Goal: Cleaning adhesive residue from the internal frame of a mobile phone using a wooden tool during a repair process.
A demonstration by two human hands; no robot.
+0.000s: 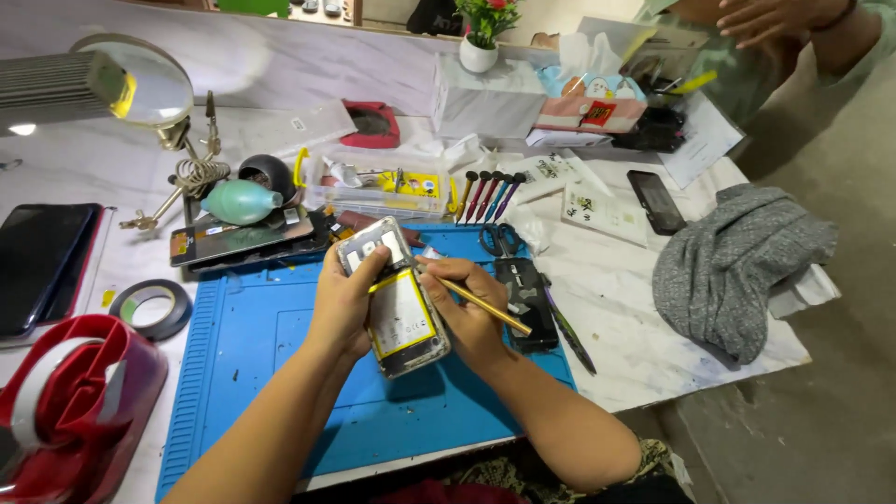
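- Left hand (343, 303) grips the opened phone (394, 297), back cover already off, battery still seated
- Right hand (467, 313) pinches a yellow screwdriver (471, 297), tip pointing ten o'clock into the phone's upper half

A blue work mat (280, 345) covers the near part of the table. At its left edge lies a roll of dark tape (149, 308), and nearer the corner stands a red tape dispenser (75, 401). A magnifying lamp (140, 84) leans over a teal rubber blower (241, 202). Behind the mat a row of coloured screwdrivers (490, 194) stands beside black scissors (502, 239). A dark phone (656, 202) lies on white paper to the right, near a crumpled grey cloth (737, 266). A small white pot of flowers (480, 39) sits on a box at the back.
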